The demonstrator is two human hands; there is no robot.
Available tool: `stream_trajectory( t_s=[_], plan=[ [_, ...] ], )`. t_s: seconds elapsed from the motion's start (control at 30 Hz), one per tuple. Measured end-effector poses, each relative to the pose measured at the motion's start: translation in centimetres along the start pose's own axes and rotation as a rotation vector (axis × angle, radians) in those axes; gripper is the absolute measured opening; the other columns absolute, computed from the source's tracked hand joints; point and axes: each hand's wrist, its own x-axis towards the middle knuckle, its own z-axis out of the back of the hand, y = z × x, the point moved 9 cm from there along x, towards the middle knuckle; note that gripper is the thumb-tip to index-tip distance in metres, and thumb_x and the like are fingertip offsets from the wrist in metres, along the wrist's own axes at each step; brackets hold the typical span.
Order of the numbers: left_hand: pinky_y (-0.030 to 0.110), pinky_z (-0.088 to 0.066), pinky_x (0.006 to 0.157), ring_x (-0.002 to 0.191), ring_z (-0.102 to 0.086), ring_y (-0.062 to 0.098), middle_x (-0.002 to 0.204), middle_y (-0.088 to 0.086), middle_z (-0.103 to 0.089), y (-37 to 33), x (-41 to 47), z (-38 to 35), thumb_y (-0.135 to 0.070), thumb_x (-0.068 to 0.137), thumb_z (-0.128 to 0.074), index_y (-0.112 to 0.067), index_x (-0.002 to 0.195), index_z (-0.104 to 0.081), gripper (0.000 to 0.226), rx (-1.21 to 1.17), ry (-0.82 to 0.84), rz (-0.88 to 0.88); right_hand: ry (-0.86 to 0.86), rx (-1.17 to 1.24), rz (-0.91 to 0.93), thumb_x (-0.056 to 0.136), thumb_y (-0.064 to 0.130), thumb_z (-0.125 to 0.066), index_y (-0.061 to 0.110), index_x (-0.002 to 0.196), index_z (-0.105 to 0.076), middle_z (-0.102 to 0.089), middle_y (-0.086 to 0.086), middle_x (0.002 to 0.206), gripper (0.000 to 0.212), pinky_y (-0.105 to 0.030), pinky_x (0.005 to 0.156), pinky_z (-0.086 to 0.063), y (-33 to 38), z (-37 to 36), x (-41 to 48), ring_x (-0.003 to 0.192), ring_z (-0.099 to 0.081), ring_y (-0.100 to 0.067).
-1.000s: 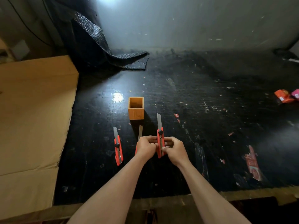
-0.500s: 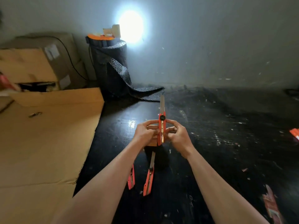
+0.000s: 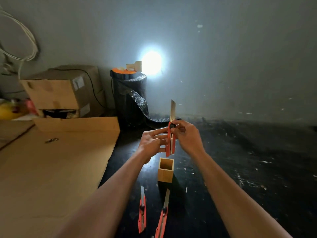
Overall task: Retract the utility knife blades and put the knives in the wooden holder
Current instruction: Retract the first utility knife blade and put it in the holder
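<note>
An orange utility knife (image 3: 170, 143) is held upright in the air, its blade still out and pointing up. My left hand (image 3: 152, 143) grips its body from the left. My right hand (image 3: 187, 136) holds it from the right, with the thumb on the black slider near the top. Just below the knife stands the small square wooden holder (image 3: 165, 174), open at the top and with nothing showing inside. Two more orange knives lie on the black surface nearer to me, one at the left (image 3: 142, 214) and one at the right (image 3: 162, 219), both with blades extended.
A large flat cardboard sheet (image 3: 51, 169) covers the left side. Cardboard boxes (image 3: 65, 91) and a black roll of matting (image 3: 130, 93) stand at the back by the wall. The black scuffed table surface (image 3: 248, 177) stretches away to the right.
Both hands have lifted the knife from near the table to above the holder. The view has tilted up, so the holder and the two lying knives now sit lower in the frame.
</note>
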Motion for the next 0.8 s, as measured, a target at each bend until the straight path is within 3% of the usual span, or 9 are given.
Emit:
stream_trajectory(
  t_s=[0.27, 0.4, 0.53, 0.7, 0.8],
  plan=[
    [0.036, -0.064, 0.059, 0.077, -0.080, 0.024, 0.090, 0.011, -0.081, -2.3, 1.2, -0.1, 0.018, 0.091, -0.058, -0.007, 0.121, -0.071, 0.041, -0.023, -0.008, -0.060, 0.024, -0.129, 0.069, 0.093, 0.021, -0.067, 0.018, 0.116, -0.069, -0.071, -0.002, 0.114, 0.024, -0.026, 0.087, -0.049, 1.5, 0.7, 1.3, 0.102, -0.067, -0.017],
    [0.036, -0.064, 0.058, 0.079, -0.080, 0.024, 0.091, 0.011, -0.082, -2.8, 1.6, 0.2, 0.020, 0.091, -0.055, -0.009, 0.119, -0.072, 0.043, -0.018, -0.014, -0.062, 0.036, -0.147, 0.068, 0.092, 0.020, -0.067, 0.017, 0.116, -0.069, -0.072, -0.002, 0.113, 0.024, -0.033, 0.093, -0.054, 1.7, 1.0, 1.9, 0.101, -0.068, -0.018],
    [0.036, -0.064, 0.057, 0.076, -0.080, 0.023, 0.089, 0.011, -0.082, -1.6, 1.3, 0.1, 0.021, 0.090, -0.057, -0.016, 0.106, -0.074, 0.044, -0.081, -0.007, -0.013, 0.066, -0.141, 0.050, 0.093, 0.021, -0.066, 0.016, 0.118, -0.069, -0.071, -0.004, 0.117, 0.025, -0.029, 0.093, -0.051, 1.0, 0.4, 0.4, 0.106, -0.066, -0.020],
    [0.039, -0.065, 0.061, 0.084, -0.080, 0.028, 0.100, 0.012, -0.081, -1.1, 1.8, 0.7, 0.017, 0.090, -0.062, -0.011, 0.117, -0.074, 0.040, -0.133, -0.034, 0.027, 0.101, -0.102, 0.013, 0.093, 0.019, -0.065, 0.015, 0.119, -0.068, -0.070, -0.003, 0.120, 0.026, -0.021, 0.090, -0.045, 0.6, -0.2, -1.1, 0.111, -0.065, -0.020],
    [0.035, -0.063, 0.055, 0.078, -0.081, 0.025, 0.094, 0.009, -0.082, -1.4, 1.9, 1.0, 0.016, 0.093, -0.060, -0.008, 0.121, -0.072, 0.039, -0.123, -0.060, 0.023, 0.106, -0.072, -0.009, 0.094, 0.018, -0.064, 0.015, 0.120, -0.067, -0.069, -0.003, 0.121, 0.026, -0.021, 0.090, -0.045, 0.6, -0.4, -1.8, 0.113, -0.064, -0.019]
  ],
)
